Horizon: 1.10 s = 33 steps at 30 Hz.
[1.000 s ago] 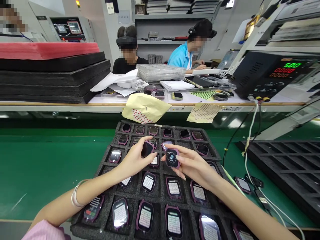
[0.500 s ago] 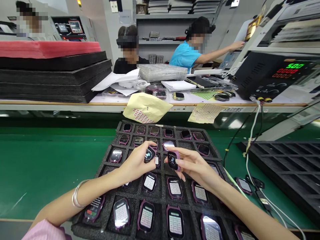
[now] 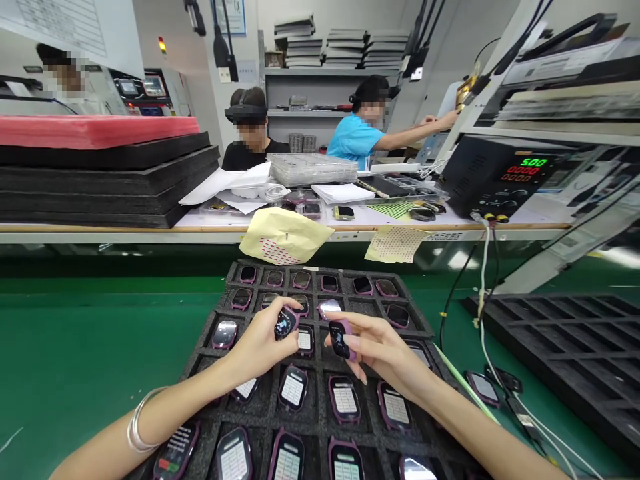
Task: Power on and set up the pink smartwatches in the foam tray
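Note:
Above a black foam tray (image 3: pixel 320 357) of purple-framed smartwatches, my left hand (image 3: pixel 263 343) grips a smartwatch (image 3: pixel 285 324) with a lit round dial on its dark screen. My right hand (image 3: pixel 383 340) holds another purple smartwatch (image 3: pixel 341 339) between thumb and fingers, its screen also lit. The two held watches are apart. Many watches in the nearer compartments, such as one watch (image 3: pixel 293 388), show white grid screens. Those in the far rows are mostly dark.
Another black tray (image 3: pixel 565 373) lies at the right, beside cables and a loose watch (image 3: pixel 483 388). Behind are a shelf edge with yellow sheets (image 3: pixel 285 237), stacked foam (image 3: pixel 100 173) and a power supply (image 3: pixel 505 177). Two people sit beyond; a third is at far left.
The camera view has tilted up and shifted, so the scene sits lower in the picture. Both hands still hold their watches; the left one has moved slightly away from the right one.

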Each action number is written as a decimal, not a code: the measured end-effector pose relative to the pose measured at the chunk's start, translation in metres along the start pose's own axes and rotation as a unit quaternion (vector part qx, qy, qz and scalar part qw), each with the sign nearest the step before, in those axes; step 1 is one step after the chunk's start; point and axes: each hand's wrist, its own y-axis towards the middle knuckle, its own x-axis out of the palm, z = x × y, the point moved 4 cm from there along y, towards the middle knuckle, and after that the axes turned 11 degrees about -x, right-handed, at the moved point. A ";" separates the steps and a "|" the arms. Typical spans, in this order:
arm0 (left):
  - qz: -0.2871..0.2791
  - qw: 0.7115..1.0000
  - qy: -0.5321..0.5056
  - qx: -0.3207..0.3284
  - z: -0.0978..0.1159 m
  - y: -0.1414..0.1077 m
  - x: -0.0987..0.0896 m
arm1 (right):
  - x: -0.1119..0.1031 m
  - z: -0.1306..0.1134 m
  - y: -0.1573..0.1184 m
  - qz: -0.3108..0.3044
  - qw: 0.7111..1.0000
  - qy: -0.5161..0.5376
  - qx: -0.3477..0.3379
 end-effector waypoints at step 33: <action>0.020 0.999 -0.041 -0.017 0.010 -0.007 -0.006 | -0.006 -0.004 -0.002 0.000 1.000 0.016 -0.019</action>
